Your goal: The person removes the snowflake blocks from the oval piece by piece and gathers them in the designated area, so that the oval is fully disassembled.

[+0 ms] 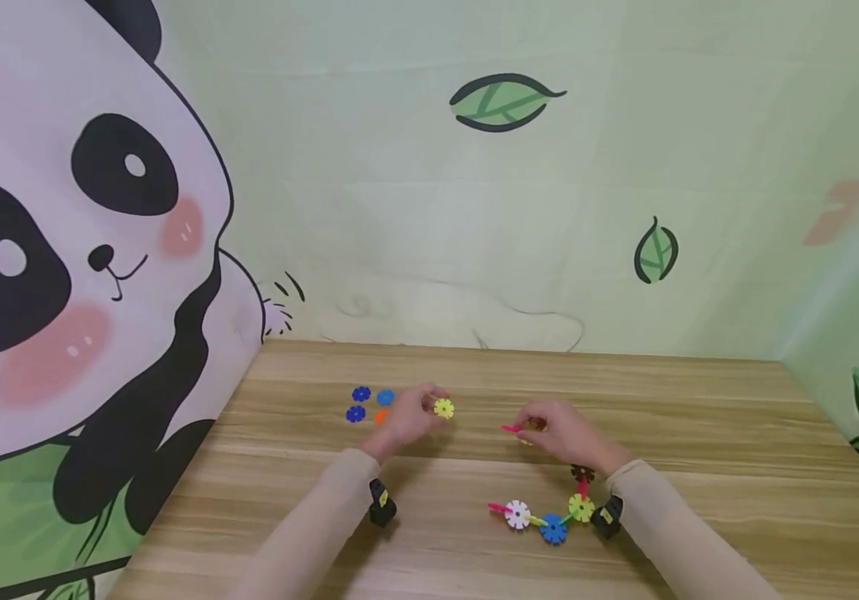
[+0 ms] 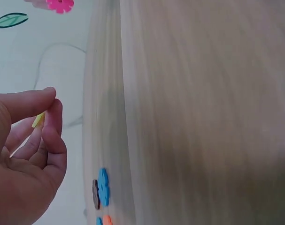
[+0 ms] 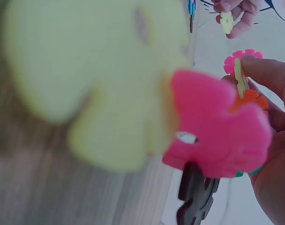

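Note:
Raised above the table, my left hand (image 1: 407, 418) pinches a yellow snowflake disc (image 1: 443, 408) between thumb and fingers. To its right, my right hand (image 1: 562, 431) grips the end of a chain of slotted snowflake discs. A pink disc (image 3: 230, 65) sticks out past the thumb, joined to a yellow disc (image 3: 240, 80), with an orange disc (image 3: 250, 99) behind. The chain trails below the right wrist: a black disc (image 1: 582, 474), a yellow one, a blue disc (image 1: 552, 529), a white disc (image 1: 516, 515) and others. Fingers hide part of it. The two hands are apart.
Loose discs lie on the wooden table (image 1: 309, 467) beside the left hand: two dark blue discs (image 1: 361, 393), a light blue disc (image 1: 386, 397) and a partly covered orange disc (image 1: 381, 416). A panda-printed wall (image 1: 369, 208) stands behind the table.

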A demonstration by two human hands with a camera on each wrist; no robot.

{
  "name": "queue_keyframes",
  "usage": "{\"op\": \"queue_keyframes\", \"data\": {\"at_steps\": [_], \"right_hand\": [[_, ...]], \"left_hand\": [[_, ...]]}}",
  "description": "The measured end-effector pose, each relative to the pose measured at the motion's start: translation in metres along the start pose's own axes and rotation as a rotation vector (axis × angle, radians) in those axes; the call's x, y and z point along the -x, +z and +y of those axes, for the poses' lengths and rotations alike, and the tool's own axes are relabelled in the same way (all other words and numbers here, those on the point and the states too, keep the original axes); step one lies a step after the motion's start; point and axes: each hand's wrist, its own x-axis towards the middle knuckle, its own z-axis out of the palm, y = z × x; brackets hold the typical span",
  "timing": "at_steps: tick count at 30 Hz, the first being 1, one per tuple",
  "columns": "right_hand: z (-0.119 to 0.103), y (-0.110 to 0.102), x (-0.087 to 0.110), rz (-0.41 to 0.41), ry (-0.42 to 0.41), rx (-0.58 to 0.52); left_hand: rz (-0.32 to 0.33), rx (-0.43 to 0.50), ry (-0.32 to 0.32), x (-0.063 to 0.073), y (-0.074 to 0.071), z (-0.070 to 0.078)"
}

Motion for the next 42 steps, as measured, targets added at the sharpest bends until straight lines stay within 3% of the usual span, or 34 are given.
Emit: {"op": "queue_keyframes", "data": {"at_steps": [8,18,26,30,42], "right_hand": [[0.001,-0.001,0.000,-0.007,0.010,0.002],[-0.002,-0.003,0.001,-0.014,0.030,0.005],[-0.006,-0.003,0.001,-0.036,0.044,-0.015],[-0.006,-0.004,0.000,-0.044,0.036,-0.016],[-0.005,-0.004,0.000,-0.037,0.028,-0.011]], "left_hand": [[-0.003,-0.157,-0.008,-0.011,-0.007,-0.011],[0.023,-0.265,-0.045,-0.023,-0.003,-0.015],[0.007,-0.404,0.034,-0.026,0.001,-0.014],[0.006,-0.473,0.033,-0.028,0.003,-0.016],[0.010,-0.535,0.012,-0.033,0.007,-0.020]]}}
